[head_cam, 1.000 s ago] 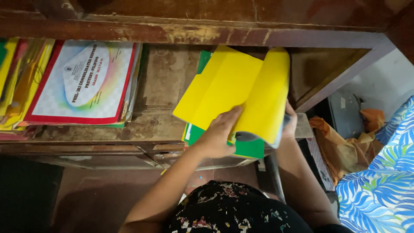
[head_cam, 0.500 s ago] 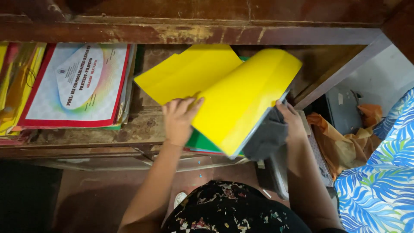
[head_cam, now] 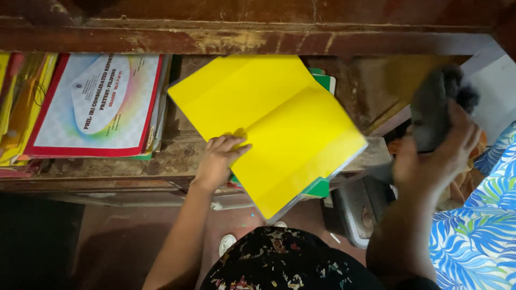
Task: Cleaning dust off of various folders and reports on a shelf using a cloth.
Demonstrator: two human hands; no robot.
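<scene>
A yellow folder [head_cam: 269, 123] lies spread wide across a wooden shelf [head_cam: 177, 156], on top of green folders [head_cam: 320, 188]. My left hand [head_cam: 217, 161] presses on the folder's lower left edge, fingers spread over it. My right hand [head_cam: 435, 156] is lifted to the right of the folder and clutches a dark grey cloth [head_cam: 435, 104], blurred by motion.
A stack of booklets with a red-bordered cover [head_cam: 94, 102] and yellow and orange folders [head_cam: 21, 107] fills the shelf's left side. A wooden beam [head_cam: 242, 37] runs overhead. Blue leaf-patterned fabric [head_cam: 478, 236] sits at right, a metal frame [head_cam: 355, 209] below the shelf.
The yellow folder has gone from folded to lying spread flat on the stack. My right hand has let go of it and risen to the right with the grey cloth.
</scene>
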